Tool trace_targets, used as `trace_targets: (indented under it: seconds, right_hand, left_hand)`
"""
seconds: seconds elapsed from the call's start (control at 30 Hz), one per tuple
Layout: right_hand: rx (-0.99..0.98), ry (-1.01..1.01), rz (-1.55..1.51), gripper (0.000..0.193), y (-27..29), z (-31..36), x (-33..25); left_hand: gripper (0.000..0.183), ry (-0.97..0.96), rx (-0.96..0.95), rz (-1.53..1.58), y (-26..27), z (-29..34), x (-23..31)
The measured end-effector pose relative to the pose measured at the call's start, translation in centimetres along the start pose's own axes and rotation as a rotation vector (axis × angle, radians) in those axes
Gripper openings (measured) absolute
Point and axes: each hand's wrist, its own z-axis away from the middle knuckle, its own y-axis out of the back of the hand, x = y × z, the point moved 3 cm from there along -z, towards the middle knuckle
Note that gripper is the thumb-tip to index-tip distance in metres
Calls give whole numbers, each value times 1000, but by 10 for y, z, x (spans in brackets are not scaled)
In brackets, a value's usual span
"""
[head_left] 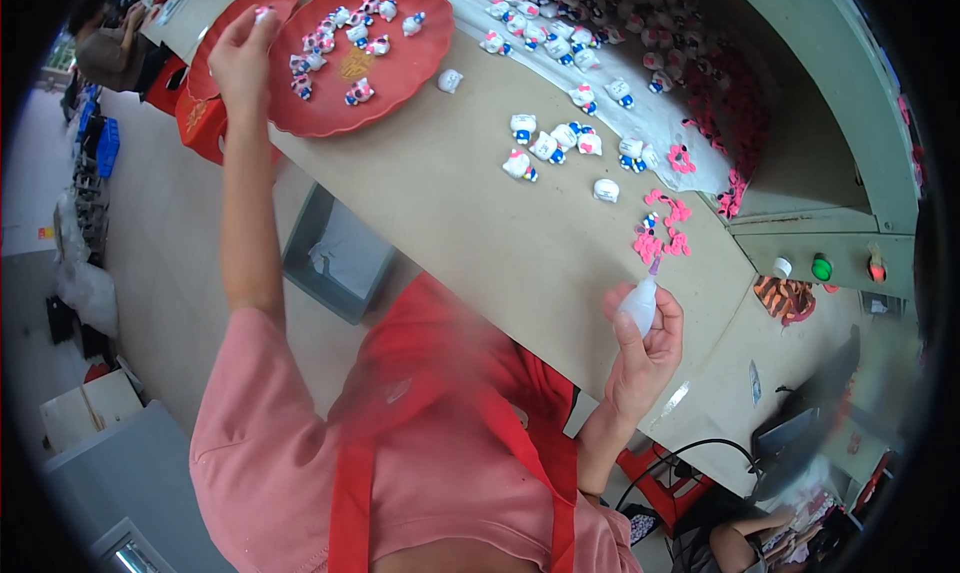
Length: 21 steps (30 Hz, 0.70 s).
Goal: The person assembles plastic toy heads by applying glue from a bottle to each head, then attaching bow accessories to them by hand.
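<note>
Bottle [640,306] is located at the right side of the table [440,203], held in the right hand [650,348]. Body: white, smooth, rounded, tapering toward the top. Nozzle [654,267]: narrow, purplish, pointing away from the person and toward the pink parts [678,244]. The right hand is partly closed; thumb and fingers grip the bottle body from both sides. The left hand [245,58] is extended over the red plates, thumb and fingertips pinched together on one figure [264,13]. Of this held unit only a small white and pink portion shows; the remainder is covered by the fingers. The near plate [392,91] is round, red and scalloped at the rim, with a gold mark at its centre. It carries a scattered group of finished-looking units [357,36], white with pink and blue areas, lying at various angles. The far plate [204,61], also red, sits just beside it on the left. One white head [450,80] lies near the plate rim; a second [606,190] lies near the pink parts. Between them, loose units [547,148], white with blue bodies, are clustered on the table. A large heap [660,33] of similar units occupies the white sheet [703,179]. Control buttons [821,267], white, green and red, are mounted at the right.
</note>
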Motion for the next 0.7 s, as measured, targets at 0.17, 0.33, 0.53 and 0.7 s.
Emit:
trace_targets:
  seconds: [0.17,0.33,0.53,0.7]
  right_hand:
    - [-48,-11,26,35,-16,-3,-1]
    - [-115,-3,50,35,-23,-5,1]
    - [-101,88,49,33,-2,2,-5]
    - [-74,-36,-6,37,7,8,-15]
  left_hand:
    - [32,-291,71,-879,9,-19,0]
    - [28,-1056,-639,-598,-98,132,68]
    - [20,-1102,-1008,-1160,-140,147,48]
    - [30,-718,-857,-494,-118,171,59]
